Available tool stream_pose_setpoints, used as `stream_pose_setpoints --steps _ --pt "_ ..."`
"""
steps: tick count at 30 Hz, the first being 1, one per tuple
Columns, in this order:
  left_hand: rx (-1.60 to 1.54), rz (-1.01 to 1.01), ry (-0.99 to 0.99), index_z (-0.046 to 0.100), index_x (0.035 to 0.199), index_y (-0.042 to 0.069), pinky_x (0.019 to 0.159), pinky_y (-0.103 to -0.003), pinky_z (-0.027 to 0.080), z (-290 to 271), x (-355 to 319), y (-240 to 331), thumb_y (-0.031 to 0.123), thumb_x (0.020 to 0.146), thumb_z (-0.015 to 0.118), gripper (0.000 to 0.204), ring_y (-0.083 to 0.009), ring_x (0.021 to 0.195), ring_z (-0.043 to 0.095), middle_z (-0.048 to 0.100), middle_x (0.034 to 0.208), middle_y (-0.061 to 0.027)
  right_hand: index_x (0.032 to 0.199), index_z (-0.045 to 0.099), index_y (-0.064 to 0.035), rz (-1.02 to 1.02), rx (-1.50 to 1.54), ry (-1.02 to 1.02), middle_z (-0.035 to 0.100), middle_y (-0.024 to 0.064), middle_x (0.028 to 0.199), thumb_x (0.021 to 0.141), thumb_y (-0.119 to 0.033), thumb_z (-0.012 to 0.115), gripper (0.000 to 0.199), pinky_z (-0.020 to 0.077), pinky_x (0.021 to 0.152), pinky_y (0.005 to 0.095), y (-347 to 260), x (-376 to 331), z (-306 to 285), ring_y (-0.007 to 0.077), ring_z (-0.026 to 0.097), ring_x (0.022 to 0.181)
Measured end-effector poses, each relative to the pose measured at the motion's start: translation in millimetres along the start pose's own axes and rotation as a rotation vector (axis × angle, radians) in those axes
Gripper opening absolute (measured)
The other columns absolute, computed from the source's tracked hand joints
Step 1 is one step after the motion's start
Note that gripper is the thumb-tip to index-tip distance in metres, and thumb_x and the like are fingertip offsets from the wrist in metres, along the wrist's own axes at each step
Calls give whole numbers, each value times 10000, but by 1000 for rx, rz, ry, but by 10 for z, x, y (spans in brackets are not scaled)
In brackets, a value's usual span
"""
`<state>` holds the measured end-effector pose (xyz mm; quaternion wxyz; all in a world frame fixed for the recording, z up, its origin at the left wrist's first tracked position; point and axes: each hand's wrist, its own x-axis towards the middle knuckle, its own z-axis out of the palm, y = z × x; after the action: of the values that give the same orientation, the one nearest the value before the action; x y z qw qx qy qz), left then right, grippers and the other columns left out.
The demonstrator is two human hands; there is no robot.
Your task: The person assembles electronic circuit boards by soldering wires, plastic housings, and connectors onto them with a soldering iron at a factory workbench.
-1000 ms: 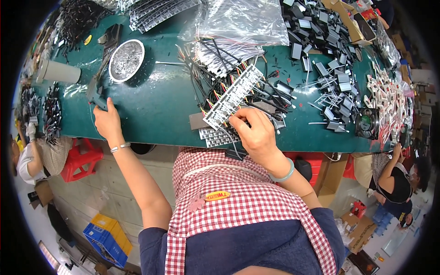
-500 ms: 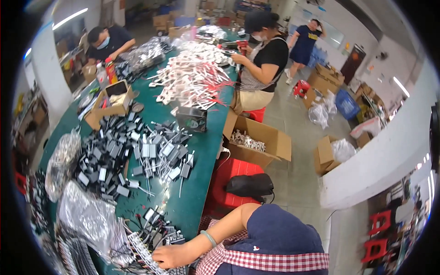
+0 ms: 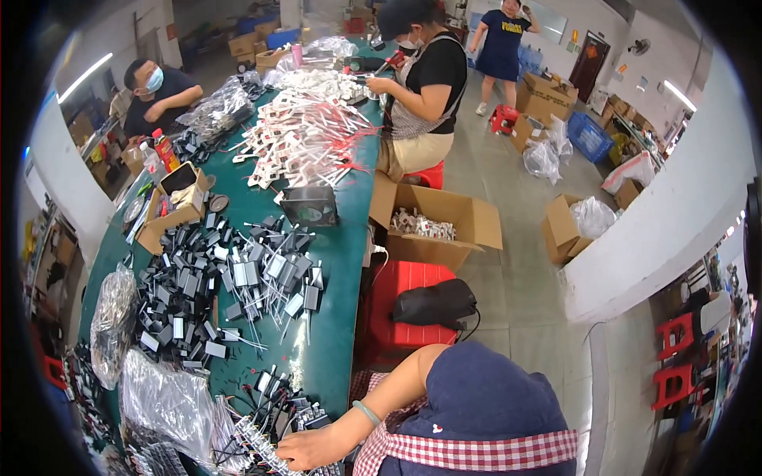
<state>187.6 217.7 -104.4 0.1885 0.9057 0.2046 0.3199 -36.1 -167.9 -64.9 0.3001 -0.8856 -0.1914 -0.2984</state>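
My right hand lies at the bottom edge on the green table, fingers curled over a row of small black wired parts. Whether it grips them cannot be made out. A pale band circles that wrist, and a checked apron covers my lap. My left hand is out of the picture. Beside the hand lie crumpled clear plastic bags, and beyond them is a wide pile of black and silver parts.
Further up the table are a dark square box and a heap of white parts with red wires. A seated person in black works there, another sits opposite. An open carton and a red stool with a black bag stand alongside.
The view has swung from straight down at the table to the right, along its length. My left hand has dropped out of view; my right hand stays on the row of parts.
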Motion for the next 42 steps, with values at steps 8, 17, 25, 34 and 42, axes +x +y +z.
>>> stream_pose_setpoints --steps 8,17,25,34,42 --pt "-170 -17 25 619 892 -63 638 -403 514 10 -161 139 281 823 610 351 -328 699 627 654 862 -223 719 563 -13 49 -12 -20 458 147 872 680 -141 603 139 419 688 374 -18 -10 39 286 490 827" --pt "-396 -90 42 615 930 -48 643 -387 517 63 -577 449 259 837 603 321 -314 710 630 655 888 -214 713 562 -18 60 -18 -16 463 152 881 679 -133 601 126 424 697 377 -32 -13 105 292 497 840" --pt "-588 -133 62 612 964 -35 648 -371 520 25 -850 806 239 850 597 297 -302 720 633 655 912 -205 836 524 -62 52 -66 -16 522 172 877 783 -290 595 245 443 602 419 16 -50 183 335 539 778" --pt "-773 -161 78 608 1002 -19 653 -355 524 -154 -1126 1224 217 864 591 274 -288 731 636 656 938 -195 685 571 -28 59 -93 15 475 156 896 664 -141 611 122 441 700 375 -1 -4 145 291 503 847" --pt "-947 -176 70 604 1035 -6 657 -340 527 -365 -1372 1698 197 876 585 258 -276 741 638 656 961 -187 685 596 -33 81 -138 19 476 153 899 652 -151 615 124 445 698 375 -28 -23 163 291 506 849"
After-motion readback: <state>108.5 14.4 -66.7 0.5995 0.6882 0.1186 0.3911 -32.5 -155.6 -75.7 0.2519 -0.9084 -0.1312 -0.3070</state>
